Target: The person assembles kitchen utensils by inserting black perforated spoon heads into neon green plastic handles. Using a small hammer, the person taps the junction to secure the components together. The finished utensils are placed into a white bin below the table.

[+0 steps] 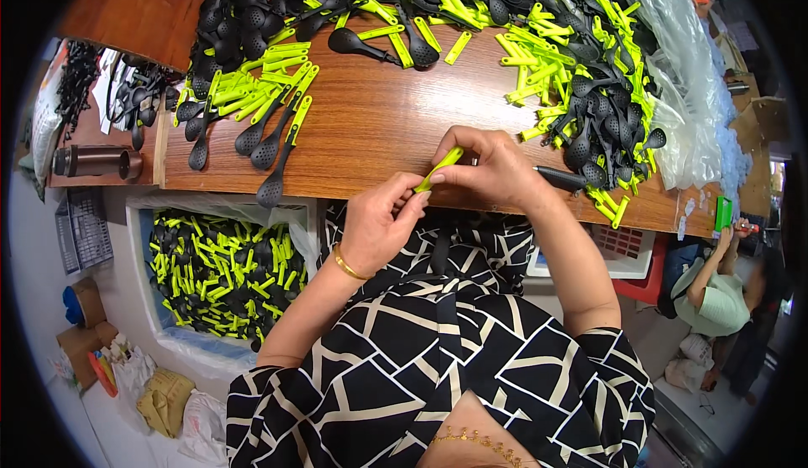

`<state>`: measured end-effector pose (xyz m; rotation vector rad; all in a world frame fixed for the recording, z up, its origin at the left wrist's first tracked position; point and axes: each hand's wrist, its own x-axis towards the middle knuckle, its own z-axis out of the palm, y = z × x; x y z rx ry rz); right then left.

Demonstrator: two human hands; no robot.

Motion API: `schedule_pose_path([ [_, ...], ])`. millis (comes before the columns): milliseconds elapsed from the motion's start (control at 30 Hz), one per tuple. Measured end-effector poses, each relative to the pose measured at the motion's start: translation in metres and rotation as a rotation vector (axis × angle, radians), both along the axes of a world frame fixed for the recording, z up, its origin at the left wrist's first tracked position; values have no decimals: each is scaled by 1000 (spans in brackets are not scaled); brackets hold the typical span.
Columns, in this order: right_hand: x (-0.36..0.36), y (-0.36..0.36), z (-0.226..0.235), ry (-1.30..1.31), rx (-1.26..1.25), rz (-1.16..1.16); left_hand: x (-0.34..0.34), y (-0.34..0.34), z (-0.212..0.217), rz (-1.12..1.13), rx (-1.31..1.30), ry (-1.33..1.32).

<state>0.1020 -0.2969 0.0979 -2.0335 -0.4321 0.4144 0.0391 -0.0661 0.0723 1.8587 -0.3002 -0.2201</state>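
Note:
Both hands meet at the table's near edge around one lime-green utensil handle [440,167]. My left hand [376,220] pinches its lower end between thumb and fingers. Higher up, my right hand [495,167] grips the upper end, fingers curled over it. Whether a black head is joined to this handle I cannot tell. Beside my right wrist lies a black-handled tool [560,178], its tip partly hidden by the hand. To the left, several black slotted spoons with green handles [271,150] lie in a fanned row, one head jutting past the table edge.
Loose green handles [539,62] and black spoon heads [252,20] are heaped along the wooden table's [383,123] far side. A lined bin [137,257] of finished-looking spoons stands below left. A brown flask [97,162] lies farther left; clear plastic sheeting [686,89] covers the right. Another person [715,300] works at far right.

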Motion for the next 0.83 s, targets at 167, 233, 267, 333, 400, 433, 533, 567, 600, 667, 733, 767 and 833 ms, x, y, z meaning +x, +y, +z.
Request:
schedule_pose_path([
  [167, -27, 20, 1, -88, 23, -52, -5, 17, -2, 3, 192, -304],
  [233, -29, 24, 5, -44, -7, 3, -11, 22, -5, 1, 195, -291],
  [267, -28, 24, 3, -161, -56, 79, -14, 23, -7, 2, 197, -284],
  [333, -25, 27, -2, -397, -146, 224, -18, 26, -8, 4, 258, -302],
  [400, -28, 36, 3, -502, -236, 279, -22, 28, -9, 28, 327, -302],
  [433, -28, 40, 6, -552, -281, 285, -25, 29, -5, 70, 365, -265],
  [533, -28, 47, 0, -634, -264, 290, -27, 36, -4, 156, 338, -265],
  [567, -29, 47, 0, -639, -237, 283, -25, 40, -6, 146, 395, -332],
  [600, -29, 47, -1, -646, -207, 279, -24, 43, -4, 133, 395, -361],
  [667, -32, 49, -1, -700, -171, 226, -22, 47, 3, 102, 393, -418],
  [733, -38, 49, -1, -727, -156, 188, -22, 46, 4, 107, 367, -448],
  [767, -40, 49, -2, -730, -155, 179, -21, 47, 3, 101, 357, -471],
  [833, -38, 50, -2, -740, -150, 170, -18, 49, 2, 97, 351, -501],
])
